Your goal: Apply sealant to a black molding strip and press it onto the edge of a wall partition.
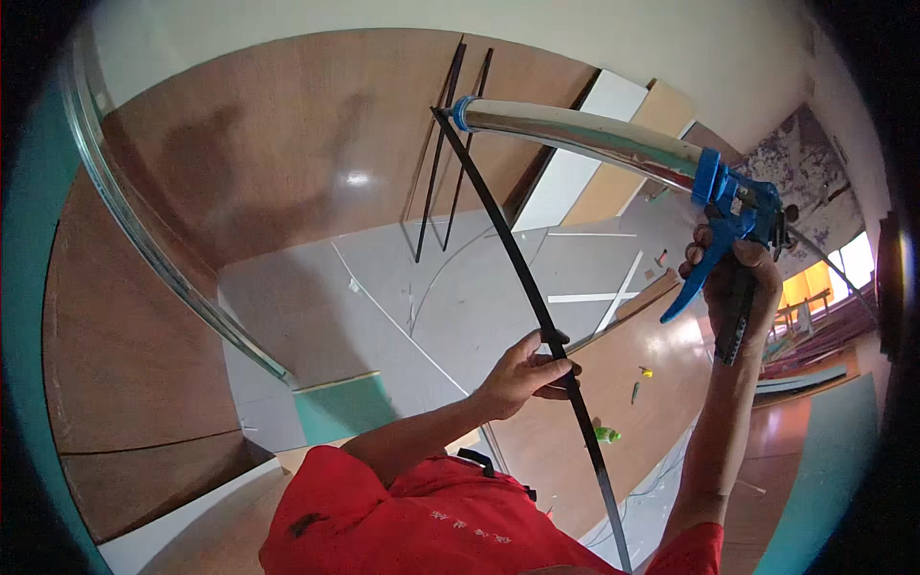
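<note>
Head: black strip [522, 264] partly offscreen

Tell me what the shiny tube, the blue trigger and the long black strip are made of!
Shiny tube: probably polished metal, because it is silvery with mirror-like streaks.
Blue trigger: perhaps painted metal or plastic; its even blue colour fits both.
Black strip: maybe plastic or coated metal; it looks dark and smooth, but I can't tell which.

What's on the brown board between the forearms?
A bright green object, a small yellow one and a slim dark one. The black strip and left hand hide anything behind them.
</note>
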A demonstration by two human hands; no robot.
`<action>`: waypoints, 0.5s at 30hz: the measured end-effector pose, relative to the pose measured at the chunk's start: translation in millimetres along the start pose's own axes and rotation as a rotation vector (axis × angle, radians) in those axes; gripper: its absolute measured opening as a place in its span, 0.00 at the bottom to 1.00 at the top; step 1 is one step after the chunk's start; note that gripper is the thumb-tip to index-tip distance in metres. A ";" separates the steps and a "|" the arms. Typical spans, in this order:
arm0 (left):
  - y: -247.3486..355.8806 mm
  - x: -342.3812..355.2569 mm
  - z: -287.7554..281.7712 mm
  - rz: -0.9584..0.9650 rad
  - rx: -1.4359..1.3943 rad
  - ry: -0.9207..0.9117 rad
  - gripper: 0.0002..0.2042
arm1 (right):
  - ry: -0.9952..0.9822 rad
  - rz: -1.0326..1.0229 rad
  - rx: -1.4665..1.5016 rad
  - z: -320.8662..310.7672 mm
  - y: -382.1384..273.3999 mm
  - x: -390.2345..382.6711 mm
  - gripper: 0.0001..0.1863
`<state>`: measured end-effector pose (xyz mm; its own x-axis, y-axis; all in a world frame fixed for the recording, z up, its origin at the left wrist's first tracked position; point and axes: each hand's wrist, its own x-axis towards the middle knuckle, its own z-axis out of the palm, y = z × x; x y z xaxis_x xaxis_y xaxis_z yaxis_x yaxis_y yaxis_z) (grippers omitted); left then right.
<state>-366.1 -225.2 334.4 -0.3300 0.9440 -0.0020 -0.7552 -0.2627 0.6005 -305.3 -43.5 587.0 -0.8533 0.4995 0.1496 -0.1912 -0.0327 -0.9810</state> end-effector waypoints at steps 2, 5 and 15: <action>-1.9 0.4 0.8 -0.005 -0.012 -0.006 0.18 | -0.041 0.006 0.008 3.3 -3.0 -2.0 0.29; 1.3 -0.3 -0.8 -0.011 -0.015 -0.007 0.18 | -0.038 0.009 0.004 3.6 -3.0 2.1 0.30; 4.2 0.1 1.1 -0.080 -0.014 0.007 0.18 | 0.029 -0.012 -0.154 29.5 -30.2 1.4 0.28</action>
<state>-368.7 -226.0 337.9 -0.2721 0.9607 -0.0549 -0.7873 -0.1895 0.5868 -315.1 -67.3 620.5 -0.8366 0.5239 0.1602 -0.1231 0.1052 -0.9868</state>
